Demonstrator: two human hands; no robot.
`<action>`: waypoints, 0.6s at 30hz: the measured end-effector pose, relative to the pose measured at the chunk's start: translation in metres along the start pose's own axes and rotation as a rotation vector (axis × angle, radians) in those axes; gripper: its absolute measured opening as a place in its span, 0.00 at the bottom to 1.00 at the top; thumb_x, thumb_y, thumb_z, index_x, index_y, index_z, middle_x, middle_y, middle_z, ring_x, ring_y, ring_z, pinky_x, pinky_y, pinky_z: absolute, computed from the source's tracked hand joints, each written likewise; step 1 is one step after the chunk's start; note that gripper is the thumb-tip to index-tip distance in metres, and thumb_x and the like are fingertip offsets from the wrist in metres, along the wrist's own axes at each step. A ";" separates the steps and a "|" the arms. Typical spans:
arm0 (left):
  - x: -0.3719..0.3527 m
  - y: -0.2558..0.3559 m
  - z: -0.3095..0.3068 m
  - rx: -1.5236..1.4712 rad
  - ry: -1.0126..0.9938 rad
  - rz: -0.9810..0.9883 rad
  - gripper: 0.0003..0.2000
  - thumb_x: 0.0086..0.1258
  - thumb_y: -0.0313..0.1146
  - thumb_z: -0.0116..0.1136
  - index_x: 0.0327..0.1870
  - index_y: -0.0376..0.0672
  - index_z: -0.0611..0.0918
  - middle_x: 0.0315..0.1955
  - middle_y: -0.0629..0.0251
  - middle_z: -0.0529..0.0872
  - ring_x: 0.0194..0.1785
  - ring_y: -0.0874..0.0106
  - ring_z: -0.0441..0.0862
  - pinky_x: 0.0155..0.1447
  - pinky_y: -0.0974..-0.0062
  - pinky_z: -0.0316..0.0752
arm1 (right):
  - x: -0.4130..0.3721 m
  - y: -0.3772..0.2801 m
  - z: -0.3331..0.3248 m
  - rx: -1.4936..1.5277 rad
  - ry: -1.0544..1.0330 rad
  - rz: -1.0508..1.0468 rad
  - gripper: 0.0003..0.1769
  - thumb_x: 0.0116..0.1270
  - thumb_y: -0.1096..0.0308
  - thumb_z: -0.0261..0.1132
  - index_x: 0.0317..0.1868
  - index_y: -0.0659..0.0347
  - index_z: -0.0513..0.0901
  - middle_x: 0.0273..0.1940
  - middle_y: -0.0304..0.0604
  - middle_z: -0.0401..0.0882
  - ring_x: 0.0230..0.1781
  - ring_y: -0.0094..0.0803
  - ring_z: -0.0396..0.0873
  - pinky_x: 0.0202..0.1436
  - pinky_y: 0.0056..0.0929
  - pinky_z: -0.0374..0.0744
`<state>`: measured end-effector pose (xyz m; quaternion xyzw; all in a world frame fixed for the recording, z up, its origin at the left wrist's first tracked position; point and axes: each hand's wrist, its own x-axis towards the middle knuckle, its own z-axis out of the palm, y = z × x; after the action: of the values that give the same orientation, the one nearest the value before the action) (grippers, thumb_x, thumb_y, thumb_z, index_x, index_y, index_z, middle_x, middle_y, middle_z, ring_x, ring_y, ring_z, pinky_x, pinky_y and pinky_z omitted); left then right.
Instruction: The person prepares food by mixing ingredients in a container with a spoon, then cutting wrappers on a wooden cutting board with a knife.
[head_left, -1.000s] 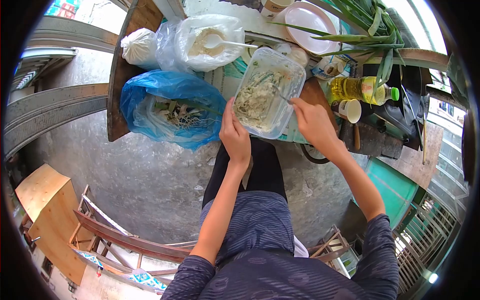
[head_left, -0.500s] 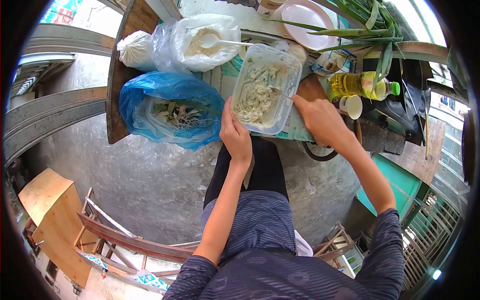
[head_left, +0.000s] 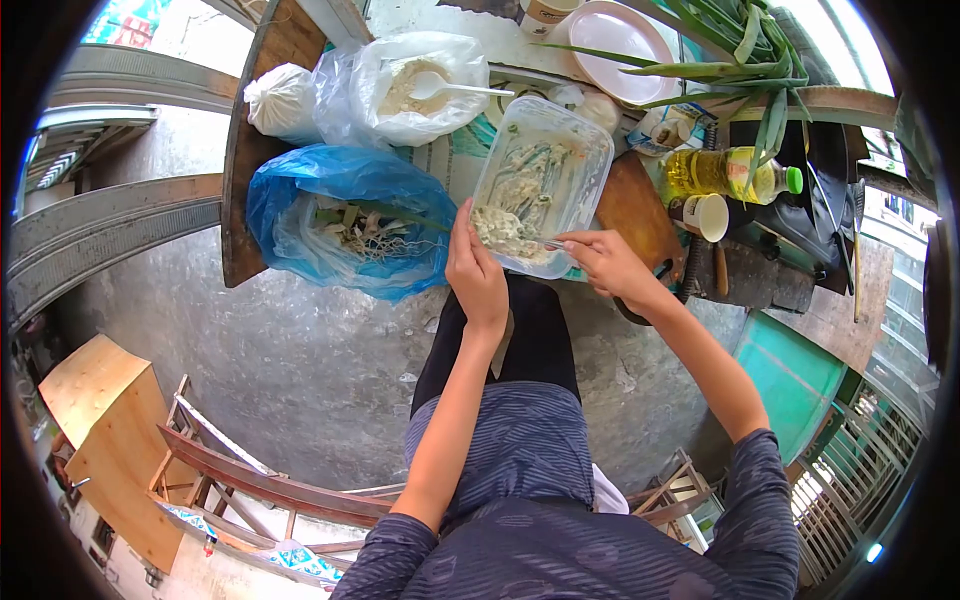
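Observation:
A clear rectangular plastic container [head_left: 590,170] holds a thick, pale batter flecked with green [head_left: 505,228], heaped toward its near left corner. My left hand [head_left: 475,275] grips the container's near left side, fingers together along the wall. In my right hand [head_left: 612,265] is a thin metal utensil [head_left: 553,243], pinched by its handle. Its head is sunk in the batter near the container's near end, so its shape is hidden. Streaks of batter coat the far part of the container's floor.
Left of the container sit a blue plastic bag [head_left: 290,185] with rooty scraps and a clear bag of powder [head_left: 400,95] with a white spoon [head_left: 430,86]. To the right are a wooden board [head_left: 640,215], an oil bottle [head_left: 715,172], a paper cup [head_left: 708,217] and green leaves [head_left: 750,70].
My right hand has moved left and toward me, bringing the utensil to the container's near end. The batter is pushed into the near left part, baring more floor. My left hand stays.

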<state>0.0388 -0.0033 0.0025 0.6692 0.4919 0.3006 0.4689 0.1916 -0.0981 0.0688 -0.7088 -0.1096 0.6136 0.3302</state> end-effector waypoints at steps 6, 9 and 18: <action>0.001 -0.008 0.003 -0.012 0.046 0.063 0.16 0.80 0.27 0.41 0.63 0.36 0.77 0.53 0.50 0.84 0.53 0.58 0.83 0.54 0.69 0.75 | -0.029 0.000 -0.018 0.020 0.133 -0.068 0.18 0.77 0.62 0.57 0.58 0.66 0.80 0.17 0.22 0.60 0.13 0.10 0.53 0.16 0.17 0.54; 0.000 -0.009 0.003 -0.007 0.048 0.075 0.16 0.80 0.27 0.41 0.63 0.36 0.77 0.53 0.49 0.84 0.53 0.57 0.83 0.54 0.69 0.75 | -0.042 -0.003 -0.026 0.032 0.207 -0.149 0.17 0.77 0.64 0.57 0.59 0.66 0.80 0.18 0.22 0.61 0.14 0.09 0.53 0.16 0.16 0.53; 0.002 -0.008 0.002 -0.015 0.043 0.084 0.16 0.80 0.27 0.42 0.62 0.37 0.77 0.53 0.49 0.84 0.53 0.56 0.83 0.53 0.68 0.75 | -0.069 -0.012 -0.027 -0.600 0.559 -0.567 0.17 0.71 0.75 0.60 0.59 0.64 0.81 0.30 0.43 0.86 0.20 0.28 0.78 0.25 0.28 0.74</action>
<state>0.0375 -0.0016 -0.0060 0.6792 0.4712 0.3379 0.4500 0.2045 -0.1368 0.1321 -0.8523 -0.3769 0.2278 0.2822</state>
